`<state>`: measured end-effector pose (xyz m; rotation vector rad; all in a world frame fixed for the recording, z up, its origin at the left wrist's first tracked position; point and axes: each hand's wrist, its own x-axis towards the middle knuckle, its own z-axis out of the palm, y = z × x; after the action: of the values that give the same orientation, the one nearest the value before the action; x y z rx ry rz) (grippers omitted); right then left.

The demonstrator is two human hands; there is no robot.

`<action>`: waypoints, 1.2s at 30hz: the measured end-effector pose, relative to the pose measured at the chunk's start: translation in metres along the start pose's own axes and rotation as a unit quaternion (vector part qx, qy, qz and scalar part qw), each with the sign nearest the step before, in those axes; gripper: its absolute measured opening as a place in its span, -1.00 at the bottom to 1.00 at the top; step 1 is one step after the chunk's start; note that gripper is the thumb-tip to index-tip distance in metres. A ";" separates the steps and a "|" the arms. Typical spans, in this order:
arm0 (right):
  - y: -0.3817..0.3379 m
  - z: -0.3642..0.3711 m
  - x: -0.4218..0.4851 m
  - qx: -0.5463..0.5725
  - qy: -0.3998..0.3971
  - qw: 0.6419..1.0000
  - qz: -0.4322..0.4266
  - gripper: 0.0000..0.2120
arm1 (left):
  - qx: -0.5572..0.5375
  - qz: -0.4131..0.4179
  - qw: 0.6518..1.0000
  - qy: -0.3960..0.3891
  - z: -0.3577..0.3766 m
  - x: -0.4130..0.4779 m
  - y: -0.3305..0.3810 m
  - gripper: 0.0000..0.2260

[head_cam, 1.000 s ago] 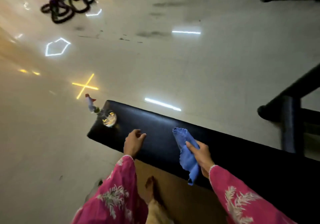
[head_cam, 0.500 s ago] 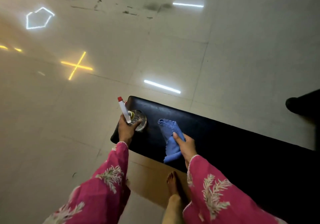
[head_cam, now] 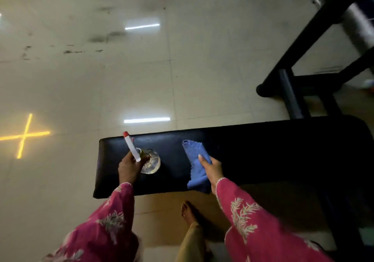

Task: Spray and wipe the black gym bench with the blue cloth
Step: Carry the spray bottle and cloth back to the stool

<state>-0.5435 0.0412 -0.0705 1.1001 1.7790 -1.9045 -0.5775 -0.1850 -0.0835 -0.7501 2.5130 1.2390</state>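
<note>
The black gym bench (head_cam: 263, 150) runs across the lower middle of the view, its left end nearest me. My left hand (head_cam: 129, 168) grips the neck of a clear spray bottle (head_cam: 150, 161) with a white trigger head and red nozzle, over the bench's left end. Whether the bottle touches the pad I cannot tell. My right hand (head_cam: 212, 170) holds a crumpled blue cloth (head_cam: 196, 160) that lies on the bench top to the right of the bottle, its lower end hanging over the near edge.
A black metal rack frame (head_cam: 291, 83) with a steel bar (head_cam: 356, 29) stands behind the bench at upper right. My bare foot (head_cam: 190, 213) is on the tiled floor (head_cam: 131, 79) just in front of the bench. Light strips reflect on the tiles.
My left hand reached the spray bottle at the bench end and took hold of it. The right hand kept the cloth on the bench. The view swung, bringing the rack frame into sight.
</note>
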 end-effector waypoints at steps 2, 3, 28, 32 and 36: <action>0.001 -0.023 -0.013 0.012 0.027 1.000 -0.005 -0.70 | 0.005 0.046 0.999 -0.023 0.017 -0.018 0.020 -0.69; 0.003 -0.036 -0.022 0.024 0.045 0.999 -0.006 -0.70 | 0.006 0.067 0.997 -0.036 0.026 -0.030 0.032 -0.70; 0.249 -0.173 -0.367 0.463 0.533 0.704 0.071 -0.62 | 0.258 0.509 0.598 -0.563 0.147 -0.408 0.092 -0.65; 0.302 -0.151 -0.412 0.467 0.575 0.665 0.100 -0.55 | 0.288 0.521 0.517 -0.615 0.146 -0.471 0.040 -0.66; 0.352 -0.142 -0.447 0.497 0.593 0.623 0.113 -0.66 | 0.294 0.498 0.477 -0.662 0.147 -0.522 -0.023 -0.66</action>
<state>0.0361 -0.0085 0.0052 3.3360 0.4489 -2.0399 -0.1286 0.0967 0.0332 1.5094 1.4158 0.4339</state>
